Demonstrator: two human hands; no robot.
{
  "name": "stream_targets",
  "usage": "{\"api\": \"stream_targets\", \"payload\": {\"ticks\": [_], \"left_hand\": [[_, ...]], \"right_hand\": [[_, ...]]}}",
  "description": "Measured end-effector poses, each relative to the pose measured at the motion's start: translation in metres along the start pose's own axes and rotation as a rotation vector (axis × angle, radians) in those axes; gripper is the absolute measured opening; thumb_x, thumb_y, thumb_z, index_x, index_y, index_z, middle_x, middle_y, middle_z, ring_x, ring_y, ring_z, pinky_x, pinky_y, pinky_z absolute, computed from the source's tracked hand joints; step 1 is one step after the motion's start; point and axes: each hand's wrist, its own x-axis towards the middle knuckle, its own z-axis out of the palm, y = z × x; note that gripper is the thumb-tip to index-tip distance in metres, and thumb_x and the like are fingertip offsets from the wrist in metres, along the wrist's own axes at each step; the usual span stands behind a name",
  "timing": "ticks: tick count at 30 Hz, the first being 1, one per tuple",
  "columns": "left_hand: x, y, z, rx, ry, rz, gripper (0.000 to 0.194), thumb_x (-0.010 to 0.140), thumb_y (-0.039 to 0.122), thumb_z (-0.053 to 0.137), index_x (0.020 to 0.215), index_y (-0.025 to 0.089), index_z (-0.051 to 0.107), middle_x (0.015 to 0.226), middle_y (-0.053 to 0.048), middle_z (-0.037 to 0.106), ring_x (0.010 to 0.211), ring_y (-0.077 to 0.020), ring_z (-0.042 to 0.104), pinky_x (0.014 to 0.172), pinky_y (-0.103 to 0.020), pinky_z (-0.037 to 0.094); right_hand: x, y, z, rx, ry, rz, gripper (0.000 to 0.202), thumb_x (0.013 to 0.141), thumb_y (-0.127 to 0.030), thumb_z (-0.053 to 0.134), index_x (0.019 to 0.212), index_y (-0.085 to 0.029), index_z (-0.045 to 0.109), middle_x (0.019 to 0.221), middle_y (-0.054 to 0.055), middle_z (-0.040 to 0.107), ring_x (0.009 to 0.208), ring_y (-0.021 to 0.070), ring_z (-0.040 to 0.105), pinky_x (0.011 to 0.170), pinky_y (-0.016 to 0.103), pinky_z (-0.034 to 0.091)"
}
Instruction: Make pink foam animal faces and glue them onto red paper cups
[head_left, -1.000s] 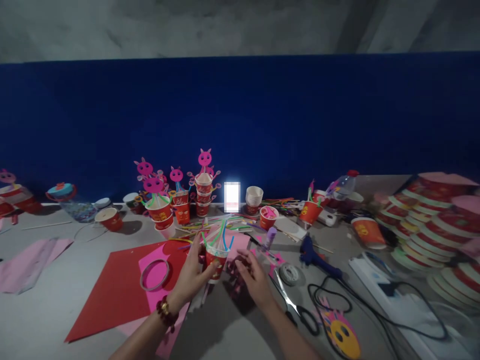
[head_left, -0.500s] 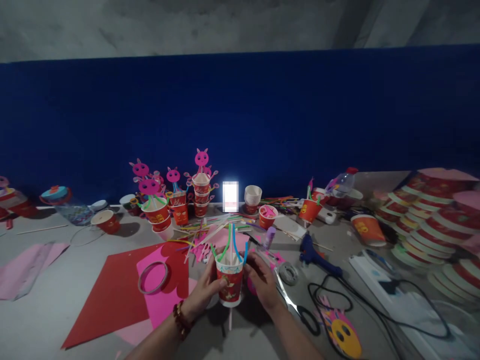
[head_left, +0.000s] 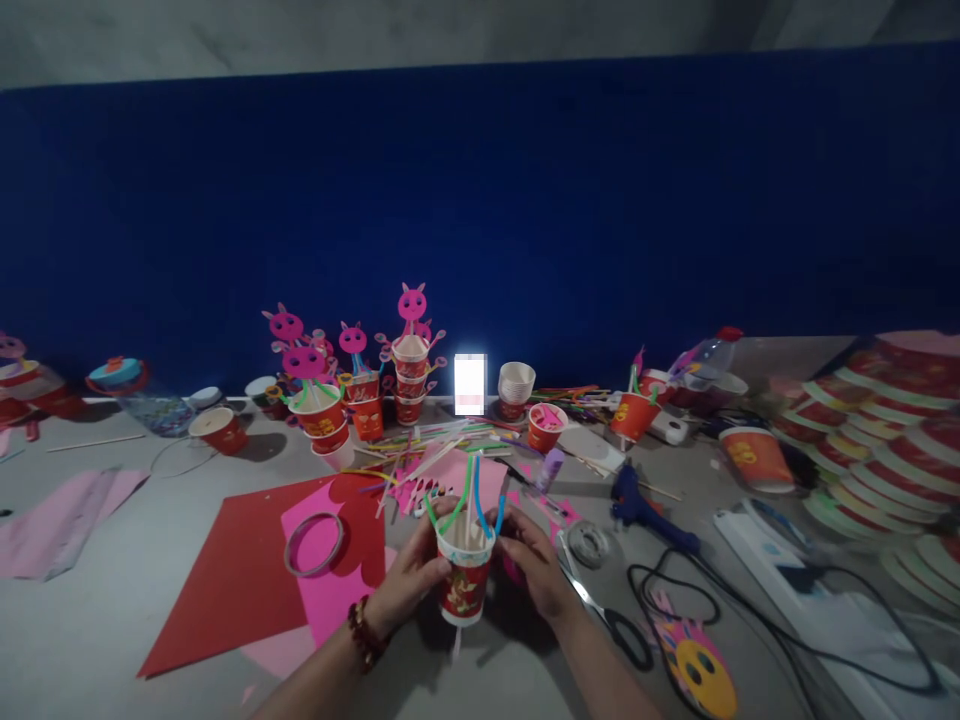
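Observation:
A red paper cup (head_left: 463, 588) with a white rim is held over the table, its mouth tipped slightly towards me. My left hand (head_left: 420, 570) wraps round its left side, thumb across the front. Green pipe cleaners (head_left: 455, 508) and blue pipe cleaners (head_left: 480, 495) stick out over the rim, and a pale stick (head_left: 469, 515) rises through the middle, its lower end showing beneath the cup. At the cup's right edge, the curled fingers of my right hand (head_left: 534, 562) close on the bent blue end. A pink piece behind that hand is mostly hidden.
Scissors (head_left: 604, 610), clear tape (head_left: 589, 545) and a blue glue gun (head_left: 649, 515) with its black cord lie right. Red card (head_left: 225, 570) and a tape ring (head_left: 313, 545) lie left. Behind stand cup figures with pink faces (head_left: 304, 362); stacked cups (head_left: 900, 470) are far right.
The view has tilted and shifted slightly, so the table things appear a little further right. The cup's mouth is tipped more towards me. Both hands keep about the same place on it.

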Motion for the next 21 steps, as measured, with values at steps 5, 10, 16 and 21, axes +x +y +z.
{"api": "stream_targets", "payload": {"ticks": [5, 10, 16, 21], "left_hand": [[0.002, 0.006, 0.0, -0.05, 0.077, -0.02, 0.031, 0.079, 0.043, 0.075, 0.103, 0.023, 0.074, 0.127, -0.009, 0.063, 0.123, -0.0332, 0.055, 0.103, -0.042, 0.043], [0.005, 0.008, -0.001, -0.022, 0.011, 0.002, 0.024, 0.081, 0.042, 0.074, 0.094, 0.022, 0.074, 0.12, -0.01, 0.064, 0.12, -0.0316, 0.054, 0.098, -0.039, 0.044], [0.005, 0.011, -0.003, 0.051, -0.065, 0.04, 0.019, 0.083, 0.038, 0.074, 0.09, 0.021, 0.073, 0.116, -0.01, 0.061, 0.117, -0.0303, 0.054, 0.096, -0.038, 0.042], [0.007, 0.017, 0.0, 0.044, -0.091, 0.024, 0.023, 0.081, 0.043, 0.074, 0.089, 0.021, 0.072, 0.114, -0.011, 0.062, 0.116, -0.0302, 0.054, 0.094, -0.038, 0.042]], "right_hand": [[0.001, 0.005, -0.003, 0.028, 0.077, 0.013, 0.014, 0.074, -0.025, 0.065, 0.086, -0.022, 0.072, 0.079, 0.001, 0.067, 0.068, 0.0174, 0.057, 0.069, 0.028, 0.048], [0.0, 0.007, -0.006, 0.052, 0.105, 0.048, 0.014, 0.071, -0.027, 0.067, 0.083, -0.021, 0.071, 0.075, 0.001, 0.066, 0.069, 0.0185, 0.058, 0.068, 0.027, 0.046], [-0.002, 0.002, -0.004, 0.06, 0.075, 0.03, 0.012, 0.076, -0.032, 0.068, 0.081, -0.022, 0.071, 0.075, 0.001, 0.063, 0.072, 0.0189, 0.058, 0.068, 0.028, 0.046], [-0.004, 0.002, -0.004, 0.04, 0.098, 0.026, 0.017, 0.076, -0.039, 0.072, 0.081, -0.022, 0.071, 0.075, 0.001, 0.064, 0.075, 0.0206, 0.06, 0.072, 0.03, 0.047]]}}
